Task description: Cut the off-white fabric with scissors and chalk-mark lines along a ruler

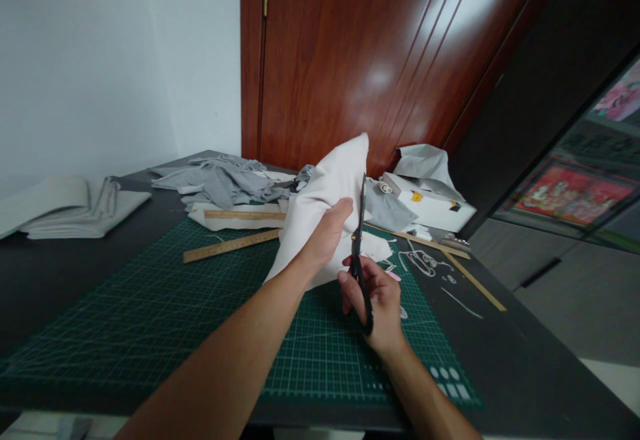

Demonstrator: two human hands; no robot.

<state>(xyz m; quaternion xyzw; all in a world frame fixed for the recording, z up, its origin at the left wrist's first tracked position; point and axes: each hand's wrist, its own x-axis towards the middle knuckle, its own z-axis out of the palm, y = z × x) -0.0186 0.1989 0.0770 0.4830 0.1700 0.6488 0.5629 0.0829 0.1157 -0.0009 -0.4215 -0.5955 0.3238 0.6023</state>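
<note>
My left hand (326,232) grips a piece of white fabric (320,187) and holds it up off the mat, its top corner raised. Closed round the handles of black scissors (357,247), my right hand (375,293) is just below and to the right of the left one. The blades point upward along the fabric's right edge; whether they are cutting into it I cannot tell. Under both hands lies a green cutting mat (210,333) with a printed grid.
Wooden rulers (230,247) lie behind the fabric, others at right (475,280). Grey cloth (220,180) is heaped at the back. Folded pale fabric (85,217) sits at left. A white box (435,200) stands at back right, near loose white cord (423,260).
</note>
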